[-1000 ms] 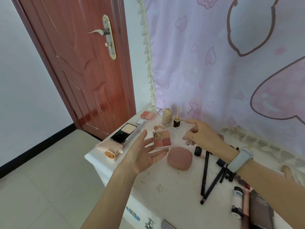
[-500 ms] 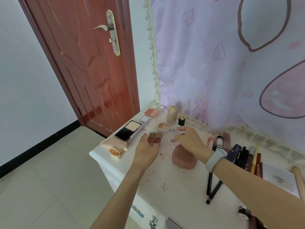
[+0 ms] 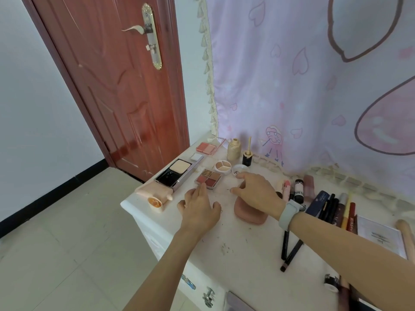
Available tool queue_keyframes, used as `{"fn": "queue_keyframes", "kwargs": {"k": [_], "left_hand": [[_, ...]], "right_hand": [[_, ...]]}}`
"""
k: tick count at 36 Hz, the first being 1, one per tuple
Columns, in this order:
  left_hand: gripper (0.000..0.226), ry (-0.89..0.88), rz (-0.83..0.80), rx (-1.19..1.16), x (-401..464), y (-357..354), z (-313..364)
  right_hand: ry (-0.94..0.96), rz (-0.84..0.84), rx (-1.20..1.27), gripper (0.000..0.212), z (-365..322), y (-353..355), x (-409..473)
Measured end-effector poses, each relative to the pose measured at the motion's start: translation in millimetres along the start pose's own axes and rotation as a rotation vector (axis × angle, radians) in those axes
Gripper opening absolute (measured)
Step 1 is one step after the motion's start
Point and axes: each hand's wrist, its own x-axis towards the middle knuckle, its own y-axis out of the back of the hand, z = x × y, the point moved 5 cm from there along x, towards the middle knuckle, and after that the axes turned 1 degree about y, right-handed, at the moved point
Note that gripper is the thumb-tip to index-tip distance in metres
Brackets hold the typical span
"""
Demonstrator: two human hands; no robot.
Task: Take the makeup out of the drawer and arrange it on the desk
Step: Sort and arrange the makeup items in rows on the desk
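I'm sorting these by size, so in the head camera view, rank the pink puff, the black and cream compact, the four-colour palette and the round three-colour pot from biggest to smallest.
1. black and cream compact
2. pink puff, partly hidden by the right hand, so unsure against the compact
3. four-colour palette
4. round three-colour pot

Four open palettes point(image 3: 208, 180) lay far left on the desk point(image 3: 247, 254), two bottles point(image 3: 233, 149) behind, two hands point(image 3: 198, 207) above.
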Motion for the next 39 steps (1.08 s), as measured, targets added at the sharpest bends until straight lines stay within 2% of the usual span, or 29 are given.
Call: {"fn": "queue_keyframes", "kwargs": {"k": [7,12,15,18,20,23,24,26,28,31,36,39], "left_hand": [[0.060,-0.085,0.099,0.097,-10,-9,-5],[0.060,-0.120,0.154,0.270,-16,-17,-7],[0.057,-0.120,0.155,0.314,-17,-19,-6],[0.051,-0.137,0.155,0.261,-18,-15,-6],[0.041,-0.164,0.200,0.103,-20,-6,-4],[0.024,-0.145,0.259,-0.435,-28,16,0],[0.020,-0.099,0.207,-0.643,-30,21,2],[0.021,-0.052,-0.027,-1.005,-34,25,13],[0.034,-0.103,-0.273,-1.204,-37,26,27],[0.035,-0.157,-0.418,-1.309,-41,31,43],[0.030,-0.103,-0.395,-1.351,-39,38,45],[0.030,-0.065,-0.358,-1.359,-37,40,42]], "right_hand": [[0.113,0.048,-0.204,0.063,-2,8,-18],[0.207,-0.095,-0.419,0.084,8,6,-38],[0.274,-0.169,-0.474,0.079,13,2,-45],[0.280,-0.204,-0.374,0.077,11,6,-47],[0.271,-0.203,-0.196,0.078,8,13,-49],[0.330,-0.165,0.039,0.085,-2,29,-55],[0.358,-0.154,0.112,0.086,-7,34,-58],[0.392,-0.119,0.238,0.089,-17,43,-63],[0.402,-0.069,0.281,0.088,-23,47,-65],[0.410,-0.004,0.256,0.083,-31,50,-67],[0.474,-0.090,0.239,0.060,-32,58,-72],[0.539,-0.133,0.213,0.059,-30,64,-78]]}}
